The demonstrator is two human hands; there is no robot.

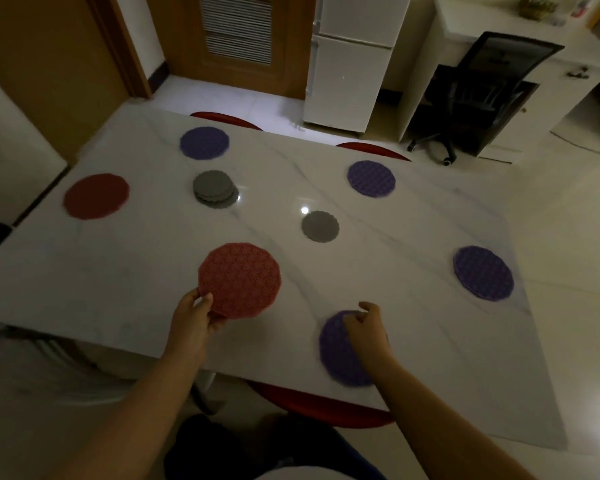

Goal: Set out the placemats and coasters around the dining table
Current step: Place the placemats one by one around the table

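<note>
The left hand (196,315) pinches a round pinkish-red placemat with a bumpy woven look (241,278). The thumb sits on top of the near left rim and the fingers curl under it. From that pinch, the whole mat spreads away from the person and to the right, out over the white marble dining table (413,244). It is a circle, so it has no long side to line up. I cannot tell if it lies on the table or floats just above it. The right hand (364,327) is over the far right part of a round purple woven placemat (336,358) that lies by the near edge. Its fingers are loosely bent, but the hand is blurry, so I cannot tell if it grips the mat or only rests there. Three more round purple mats (204,143) (371,178) (483,273) and one dark red round mat (97,196) lie around the other edges. A stack of small grey round coasters (214,188) and one grey coaster alone (320,226) sit near the middle. The near left side has no mat, and the left hand is the closer one, so I think the red mat goes down there next.
</note>
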